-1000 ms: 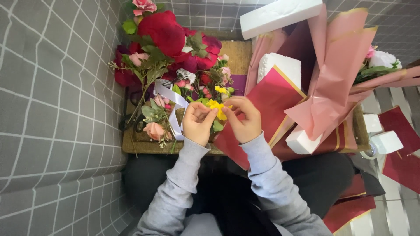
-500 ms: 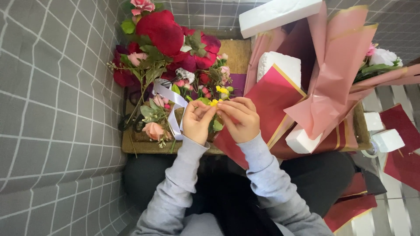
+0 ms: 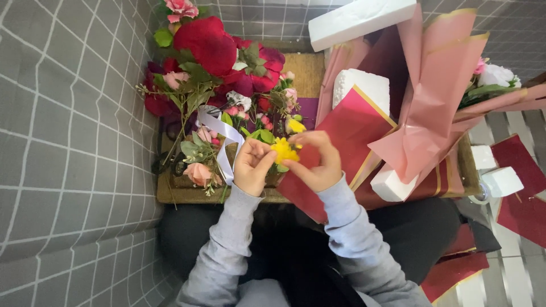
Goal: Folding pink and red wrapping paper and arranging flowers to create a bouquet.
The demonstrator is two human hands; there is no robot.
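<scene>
Both hands pinch one yellow flower [image 3: 285, 151].
Left hand [image 3: 252, 167] and right hand [image 3: 316, 163] close fingertips on it, above red wrapping paper [image 3: 347, 136].

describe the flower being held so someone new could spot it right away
Start at the wooden tray crowded with red and pink flowers. At its near edge the left hand and right hand meet; pinched between them is a small yellow flower, brighter than the blooms beside it.

We see a grey wall covering with a white grid [image 3: 68, 142] from seven to eleven o'clock, and pale slatted flooring [image 3: 520, 284] at four o'clock, evenly daylit.
</scene>
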